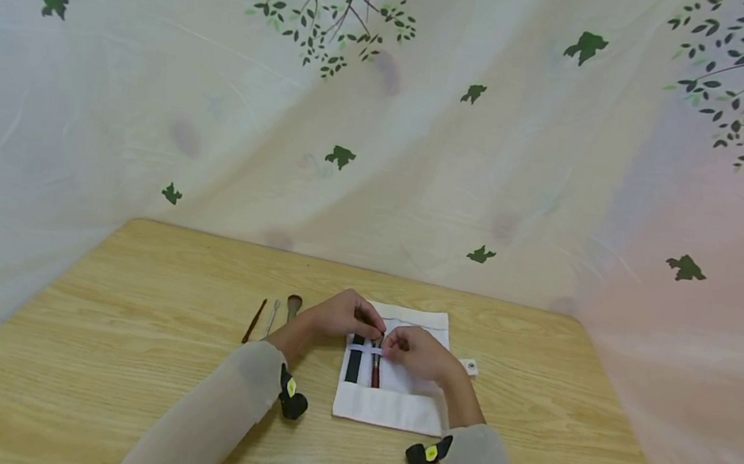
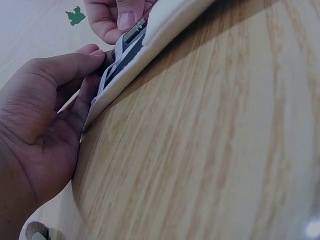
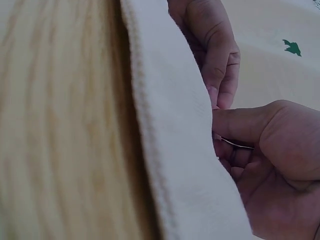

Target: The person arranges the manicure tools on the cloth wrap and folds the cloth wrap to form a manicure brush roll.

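A white fabric roll-up case (image 1: 392, 410) lies unfolded on the table. A slim brush with a red handle (image 1: 375, 378) stands in it, passing under a white elastic strap (image 1: 360, 348). My left hand (image 1: 341, 314) pinches the dark upper end of this brush (image 2: 108, 59) between thumb and fingers. Close beside it, my right hand (image 1: 417, 353) pinches the elastic strap with curled fingers, near the brush's metal ferrule (image 2: 135, 32). A flat black piece (image 1: 354, 362) sits under the strap left of the brush. In the right wrist view the case's edge hides most fingertips.
Left of the case lie a thin dark-brown tool (image 1: 254, 320), a slim silver tool (image 1: 272, 316) and a thicker brush (image 1: 294, 305), partly behind my left arm. A tab with a snap (image 1: 470, 367) sticks out at the case's right. A leaf-printed cloth (image 1: 375, 208) hangs behind the table.
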Demonstrator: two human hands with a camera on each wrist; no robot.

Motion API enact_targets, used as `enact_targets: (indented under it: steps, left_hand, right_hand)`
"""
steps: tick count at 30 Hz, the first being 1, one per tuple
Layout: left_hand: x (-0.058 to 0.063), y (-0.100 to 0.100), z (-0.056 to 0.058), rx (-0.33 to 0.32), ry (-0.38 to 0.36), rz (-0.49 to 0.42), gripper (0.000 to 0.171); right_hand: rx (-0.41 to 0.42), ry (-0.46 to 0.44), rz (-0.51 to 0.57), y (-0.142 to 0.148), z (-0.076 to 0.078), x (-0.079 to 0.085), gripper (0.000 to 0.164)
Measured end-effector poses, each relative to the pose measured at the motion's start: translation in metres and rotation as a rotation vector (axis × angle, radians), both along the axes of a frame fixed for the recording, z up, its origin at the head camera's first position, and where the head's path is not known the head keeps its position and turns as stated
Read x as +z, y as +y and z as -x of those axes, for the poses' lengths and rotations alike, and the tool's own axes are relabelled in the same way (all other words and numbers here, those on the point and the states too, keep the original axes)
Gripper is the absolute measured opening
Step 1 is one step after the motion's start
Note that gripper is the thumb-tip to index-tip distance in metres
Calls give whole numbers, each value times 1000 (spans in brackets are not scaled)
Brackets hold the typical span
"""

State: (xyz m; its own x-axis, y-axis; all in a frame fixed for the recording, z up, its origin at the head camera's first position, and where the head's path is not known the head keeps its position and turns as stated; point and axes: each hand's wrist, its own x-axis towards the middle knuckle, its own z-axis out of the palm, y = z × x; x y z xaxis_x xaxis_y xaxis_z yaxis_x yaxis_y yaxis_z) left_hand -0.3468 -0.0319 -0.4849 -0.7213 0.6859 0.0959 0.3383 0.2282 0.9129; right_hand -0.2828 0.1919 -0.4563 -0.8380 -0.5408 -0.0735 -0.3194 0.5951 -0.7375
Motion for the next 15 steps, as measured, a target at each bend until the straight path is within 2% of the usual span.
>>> enact_targets:
  steps: [8,15]
  left_hand:
    - [3,0,-2,9,20,31,11]
    - [3,-1,-1,16,9,52,11]
  right_hand:
    - [-3,65,-37,7,-4,15,7]
    - [-93,70,-123,22,-2,21,13]
